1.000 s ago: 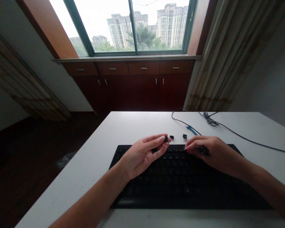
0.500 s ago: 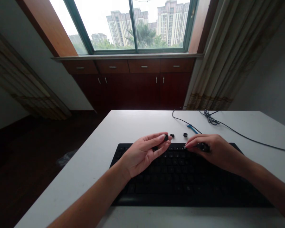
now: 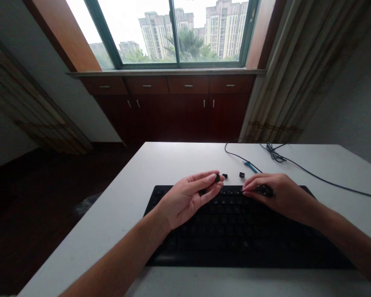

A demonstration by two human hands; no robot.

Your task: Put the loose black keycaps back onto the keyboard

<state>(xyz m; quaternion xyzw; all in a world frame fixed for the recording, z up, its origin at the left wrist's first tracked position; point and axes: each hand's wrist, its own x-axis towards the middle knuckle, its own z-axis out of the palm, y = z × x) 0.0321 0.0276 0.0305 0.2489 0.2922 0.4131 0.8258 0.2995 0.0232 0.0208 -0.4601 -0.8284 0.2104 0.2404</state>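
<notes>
A black keyboard (image 3: 235, 243) lies flat under both hands. My left hand (image 3: 188, 198), over its back left half, pinches a small black keycap (image 3: 217, 178) between thumb and fingertips. Something dark also shows beneath those fingers, too shaded to name. At the back row of keys, my right hand (image 3: 275, 194) is closed on a slim tool with a dark, rounded handle (image 3: 266, 190). The tool's tip is hidden by the fingertips, so its kind does not show. Behind the keyboard rest two small black keycap-like pieces, one piece (image 3: 224, 176) near my left fingertips and another piece (image 3: 241, 175) farther right.
The white table (image 3: 111, 218) carries a blue strip-like object (image 3: 250, 166) and a bundled black cable (image 3: 275, 153) running off to the right. Beyond the table stand a dark red cabinet (image 3: 173, 115) and a window. Some clear plastic (image 3: 86, 204) lies on the floor at the left.
Both hands keep nearly the same place and grip. The whole view has shifted very slightly.
</notes>
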